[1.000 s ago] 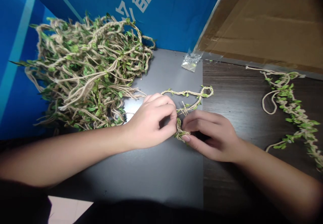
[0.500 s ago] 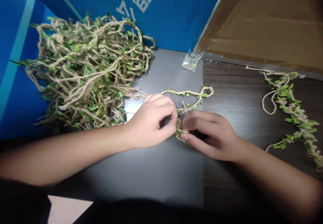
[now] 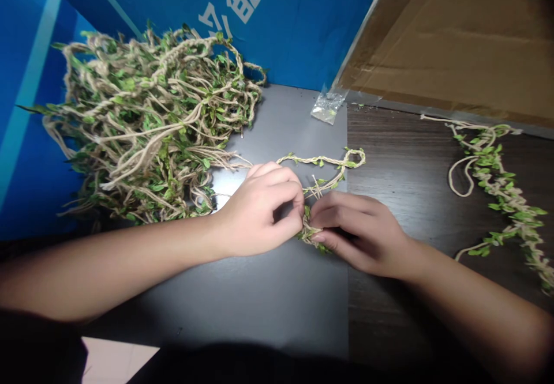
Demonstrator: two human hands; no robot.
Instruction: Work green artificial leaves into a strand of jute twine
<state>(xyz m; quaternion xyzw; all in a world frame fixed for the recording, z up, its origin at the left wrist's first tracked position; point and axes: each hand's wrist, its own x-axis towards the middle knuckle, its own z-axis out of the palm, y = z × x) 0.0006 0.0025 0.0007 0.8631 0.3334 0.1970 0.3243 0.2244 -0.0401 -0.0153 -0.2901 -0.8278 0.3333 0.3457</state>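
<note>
My left hand (image 3: 262, 211) and my right hand (image 3: 361, 231) meet at the middle of the table, fingertips pinched together on a braided jute cord with small green leaves (image 3: 322, 160). The cord runs from between my fingers up and right into a loop near the seam of the grey mat (image 3: 268, 297). A small bunched part of the cord sits under my fingertips. A big tangled pile of the same leafy cords (image 3: 147, 124) lies just left of my left hand.
A blue board (image 3: 294, 21) stands behind the pile and a brown cardboard sheet (image 3: 459, 38) at the back right. A small clear plastic bag (image 3: 328, 105) lies by the board. Another leafy cord (image 3: 497, 185) lies on the dark wooden table (image 3: 415, 159) at the right.
My hands stay together on the cord; my right fingers have shifted slightly down and left, working the bunched part. Nothing else has moved.
</note>
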